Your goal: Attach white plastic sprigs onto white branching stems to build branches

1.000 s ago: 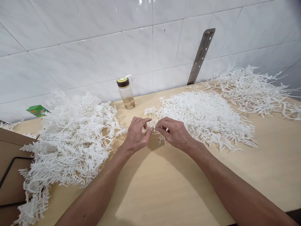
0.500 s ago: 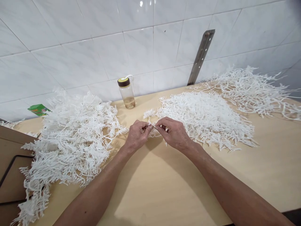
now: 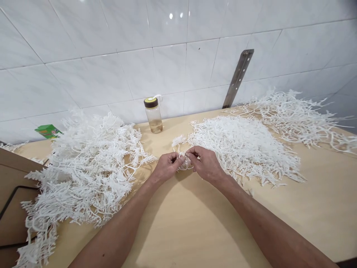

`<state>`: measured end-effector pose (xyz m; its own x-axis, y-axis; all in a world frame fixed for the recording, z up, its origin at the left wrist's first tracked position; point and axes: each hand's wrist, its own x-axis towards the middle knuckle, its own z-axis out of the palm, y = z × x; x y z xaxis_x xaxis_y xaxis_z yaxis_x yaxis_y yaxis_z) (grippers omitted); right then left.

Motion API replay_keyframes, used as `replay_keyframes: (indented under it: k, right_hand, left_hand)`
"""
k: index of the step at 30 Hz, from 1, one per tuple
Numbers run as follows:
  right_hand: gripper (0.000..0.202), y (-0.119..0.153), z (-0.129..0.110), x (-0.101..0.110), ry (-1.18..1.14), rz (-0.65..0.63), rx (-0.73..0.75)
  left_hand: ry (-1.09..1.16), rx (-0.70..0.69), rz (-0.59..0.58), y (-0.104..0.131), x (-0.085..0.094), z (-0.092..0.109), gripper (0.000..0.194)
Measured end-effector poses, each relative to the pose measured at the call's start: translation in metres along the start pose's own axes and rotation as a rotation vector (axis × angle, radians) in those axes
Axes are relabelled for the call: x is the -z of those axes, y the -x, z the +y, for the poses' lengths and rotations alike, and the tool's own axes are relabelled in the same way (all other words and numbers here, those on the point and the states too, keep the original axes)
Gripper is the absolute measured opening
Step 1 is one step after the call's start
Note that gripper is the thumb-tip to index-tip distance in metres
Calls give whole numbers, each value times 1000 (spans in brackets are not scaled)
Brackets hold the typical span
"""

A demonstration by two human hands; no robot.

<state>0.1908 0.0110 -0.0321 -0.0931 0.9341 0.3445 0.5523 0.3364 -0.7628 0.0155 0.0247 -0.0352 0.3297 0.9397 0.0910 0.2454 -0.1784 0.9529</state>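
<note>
My left hand [image 3: 168,165] and my right hand [image 3: 205,163] are close together over the middle of the table, fingertips nearly meeting. A thin white branched plastic piece [image 3: 181,154] is pinched in my left hand, its far end mostly hidden by the fingers. The thumb and forefinger of my right hand are closed at the same spot; whatever they pinch is too small to make out. Just beyond the hands lies a small white tuft [image 3: 178,140]. A dense heap of short white pieces [image 3: 245,145] spreads out beside my right hand.
A large tangled heap of white branched pieces [image 3: 89,167] fills the left. Bare branching stems [image 3: 298,115] lie at the far right. A bottle [image 3: 154,117] stands near the tiled wall, a metal bracket [image 3: 238,79] leans there, and a brown box [image 3: 16,197] is at the left edge.
The camera has tilted up a little, so everything sits lower in view. My right fingers have drawn slightly apart from the left ones.
</note>
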Motion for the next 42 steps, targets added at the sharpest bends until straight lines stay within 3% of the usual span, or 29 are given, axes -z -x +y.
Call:
replay_keyframes:
  k: [6,12,17,22,26,34,42]
  right_hand:
    - [16,0,2,-3,71,12,106]
    - [13,-1,4,-4,121,41,220]
    - [15,-1,2,1,68,1,171]
    - [15,-2,-3,8,25,-103,76]
    - [14,-2,-2,11,24,-113,64]
    - [15,2,3,-2,301,-57,163]
    - [16,-3,-14,-17,509,45,123]
  left_hand:
    - [0,-2,41,1,-3,5,40]
    - [39,23,8,2,-7,1,38]
    - [7,13,41,4,-7,-1,38]
    - [-104,-56,72,5,-6,-2,37]
    - [-219,-122,69,6,-8,-2,36]
    - [-234,-100,27,5,-12,-1,32]
    - [-160,-96,113,-2,-6,-1,34]
